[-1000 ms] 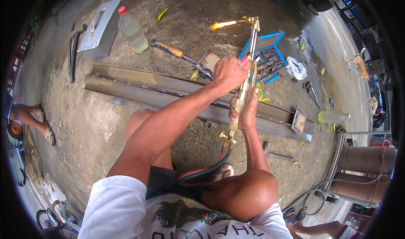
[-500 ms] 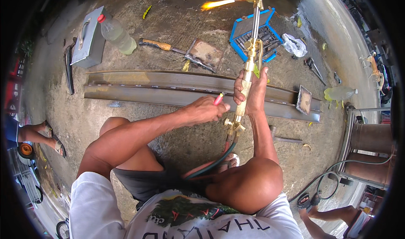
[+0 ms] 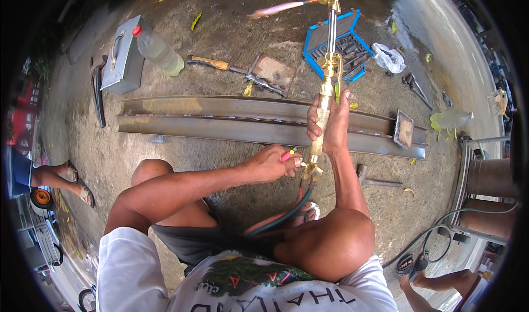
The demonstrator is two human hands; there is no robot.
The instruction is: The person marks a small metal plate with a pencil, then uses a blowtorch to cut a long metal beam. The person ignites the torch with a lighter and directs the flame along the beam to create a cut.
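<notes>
My right hand (image 3: pixel 332 122) is wrapped round the knurled handle of a brass cutting torch (image 3: pixel 329 72), which stands nearly upright in view with its head at the far end. From its nozzle a pale pinkish flame (image 3: pixel 278 9) points left. In my closed left hand (image 3: pixel 274 163) sits a pink lighter (image 3: pixel 287 155) with a yellow end. That hand's fingertips are at the valve knob (image 3: pixel 304 165) near the torch base; whether they grip it is hard to see. A red and a green hose (image 3: pixel 281 215) run from the base towards my lap.
Beyond my hands lies a long steel beam (image 3: pixel 209 123) with a small plate (image 3: pixel 404 128) on its right end. Around it are a blue socket case (image 3: pixel 314 36), metal box (image 3: pixel 124 58), bottle (image 3: pixel 160 53), wooden-handled tool (image 3: pixel 212 62) and hammer (image 3: pixel 380 183). People's legs (image 3: pixel 58 178) show at both sides.
The flame has turned from bright orange-yellow to pale pink. My left hand has come down and nearer to me, its fingers now at the torch's valve knob. My right hand still holds the torch.
</notes>
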